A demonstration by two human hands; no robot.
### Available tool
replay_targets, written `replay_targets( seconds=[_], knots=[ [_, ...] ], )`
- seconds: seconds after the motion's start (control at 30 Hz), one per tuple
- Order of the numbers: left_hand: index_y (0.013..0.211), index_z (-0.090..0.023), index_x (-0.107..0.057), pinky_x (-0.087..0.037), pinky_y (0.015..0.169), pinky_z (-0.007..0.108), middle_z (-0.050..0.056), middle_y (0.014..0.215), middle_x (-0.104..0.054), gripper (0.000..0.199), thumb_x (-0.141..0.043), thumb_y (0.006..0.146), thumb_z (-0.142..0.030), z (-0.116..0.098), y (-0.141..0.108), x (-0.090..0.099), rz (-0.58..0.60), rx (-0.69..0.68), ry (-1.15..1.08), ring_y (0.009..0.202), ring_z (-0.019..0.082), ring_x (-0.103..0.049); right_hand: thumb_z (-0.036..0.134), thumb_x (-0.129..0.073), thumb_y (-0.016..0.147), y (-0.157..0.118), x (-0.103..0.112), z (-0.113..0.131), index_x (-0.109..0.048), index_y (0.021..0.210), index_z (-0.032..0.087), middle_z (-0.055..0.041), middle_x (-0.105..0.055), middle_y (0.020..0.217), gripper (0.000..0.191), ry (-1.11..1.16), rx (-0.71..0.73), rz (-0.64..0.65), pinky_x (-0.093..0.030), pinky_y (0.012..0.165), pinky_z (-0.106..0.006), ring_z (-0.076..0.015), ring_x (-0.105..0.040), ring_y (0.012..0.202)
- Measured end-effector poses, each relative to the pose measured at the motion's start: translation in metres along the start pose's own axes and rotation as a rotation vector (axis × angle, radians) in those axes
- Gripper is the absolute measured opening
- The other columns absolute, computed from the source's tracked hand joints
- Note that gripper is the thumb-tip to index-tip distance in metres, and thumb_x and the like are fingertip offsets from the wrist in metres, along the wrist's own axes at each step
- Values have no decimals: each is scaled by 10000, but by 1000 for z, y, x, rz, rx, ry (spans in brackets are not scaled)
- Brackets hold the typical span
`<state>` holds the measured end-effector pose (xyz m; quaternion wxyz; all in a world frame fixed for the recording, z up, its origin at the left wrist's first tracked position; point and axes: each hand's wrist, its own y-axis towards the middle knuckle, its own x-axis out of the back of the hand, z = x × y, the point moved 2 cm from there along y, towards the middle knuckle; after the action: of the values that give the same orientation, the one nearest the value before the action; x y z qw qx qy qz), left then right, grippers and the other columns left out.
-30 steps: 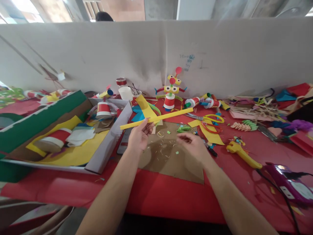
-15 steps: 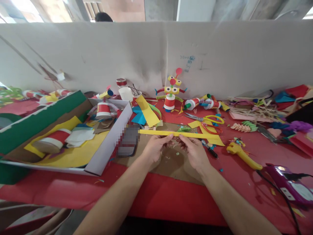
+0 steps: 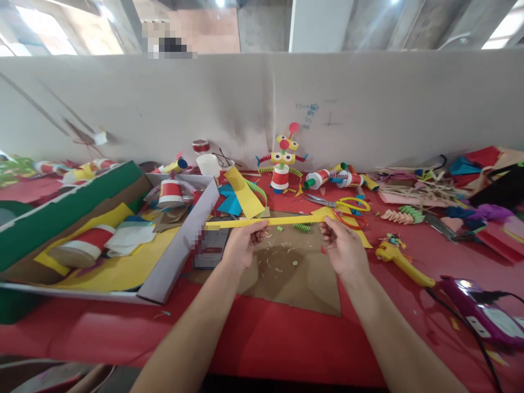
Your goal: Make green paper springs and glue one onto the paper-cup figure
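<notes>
Between my two hands a narrow yellow paper strip [image 3: 292, 220] stretches level above a brown cardboard sheet [image 3: 295, 292]. My left hand [image 3: 244, 243] pinches it near its middle, and a free length runs on to the left over a partly blurred phone [image 3: 210, 248]. At the strip's right part, my right hand [image 3: 341, 245] is closed on it between thumb and fingers. Small paper scraps lie on the cardboard below. A green folded paper spring [image 3: 303, 227] sits just behind the strip, and scissors with yellow handles [image 3: 354, 204] lie beyond my right hand.
An open box [image 3: 180, 245] with paper cups and coloured paper stands at left. A paper-cup figure [image 3: 280, 177] stands at the back against a pale partition [image 3: 184, 98]. To the right lie a yellow glue gun [image 3: 403, 265], a purple power strip [image 3: 477, 311] and paper heaps.
My hands have moved apart along the strip, left hand leftward and right hand rightward. The strip's left end reaches farther left. The camera view has shifted slightly.
</notes>
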<state>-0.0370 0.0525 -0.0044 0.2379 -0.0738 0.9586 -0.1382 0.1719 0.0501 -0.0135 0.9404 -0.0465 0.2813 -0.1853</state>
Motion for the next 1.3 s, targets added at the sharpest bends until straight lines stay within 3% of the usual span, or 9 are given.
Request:
replay_targets(
  seconds=[0.1, 0.3, 0.5, 0.67, 0.73, 0.87, 0.97, 1.13, 1.3],
  knots=[
    [694, -90, -667, -371, 428, 141, 29, 583, -647, 143, -733, 585, -155, 1, -1, 0, 11, -1, -22, 443, 30, -489, 232, -766, 572, -1, 0, 1, -639, 682, 150, 26, -640, 607, 186, 59, 60, -25, -389, 430, -157, -55, -542, 512],
    [734, -111, -648, -380, 419, 136, 23, 640, -650, 149, -734, 621, -157, 13, -2, -7, 111, 69, -78, 446, 26, -491, 217, -771, 576, -8, -6, -7, -622, 674, 138, 24, -619, 582, 195, 31, -59, 59, -400, 405, -136, -52, -533, 492],
    [703, -116, -624, -321, 392, 114, -22, 575, -579, 88, -693, 664, -155, -16, 10, 21, -217, -152, -263, 414, 3, -418, 140, -635, 669, 15, 15, 18, -544, 618, 149, 66, -531, 471, 105, 244, 72, -204, -337, 347, -106, -25, -460, 410],
    [709, -117, -639, -225, 373, 158, -41, 552, -552, 193, -747, 602, -237, -25, 14, 37, -345, -283, -78, 374, 5, -320, 159, -604, 715, 17, 18, 15, -564, 668, 141, 31, -600, 554, 64, 202, 81, -255, -441, 427, -119, -47, -560, 484],
    [717, -135, -652, -286, 430, 166, -32, 586, -559, 171, -721, 638, -269, -30, 9, 41, -429, -442, 20, 429, 30, -380, 157, -600, 720, 17, 17, 10, -572, 679, 131, 18, -611, 565, 56, 182, 56, -244, -455, 442, -127, -54, -575, 492],
    [841, -220, -689, -394, 669, 205, 3, 788, -614, 139, -621, 752, -304, -54, -11, 49, -734, -983, 314, 722, 119, -525, 163, -606, 720, 20, 20, 6, -559, 672, 133, 33, -588, 545, 73, 167, 62, -239, -440, 436, -126, -48, -559, 469],
    [891, -249, -694, -380, 836, 280, 28, 863, -631, 165, -565, 802, -301, -65, -21, 54, -842, -1087, 520, 860, 176, -536, 157, -578, 730, 24, 24, 8, -528, 639, 148, 56, -542, 501, 105, 187, 57, -269, -387, 379, -131, -41, -505, 417],
    [1051, -304, -671, -280, 988, 431, 64, 1249, -532, 332, -597, 749, -189, -56, -13, 49, -740, -957, 970, 1187, 297, -382, 122, -514, 748, 26, 29, 10, -517, 614, 153, 46, -533, 483, 137, 166, 88, -310, -367, 360, -153, -54, -474, 401],
    [891, -298, -739, -253, 939, 559, 103, 1327, -481, 215, -678, 686, -319, -22, 9, 35, -314, -652, 1328, 1212, 407, -318, 153, -551, 754, 29, 33, 5, -512, 647, 161, 42, -549, 509, 114, 117, 143, -297, -392, 385, -168, -66, -499, 425]
  ],
)
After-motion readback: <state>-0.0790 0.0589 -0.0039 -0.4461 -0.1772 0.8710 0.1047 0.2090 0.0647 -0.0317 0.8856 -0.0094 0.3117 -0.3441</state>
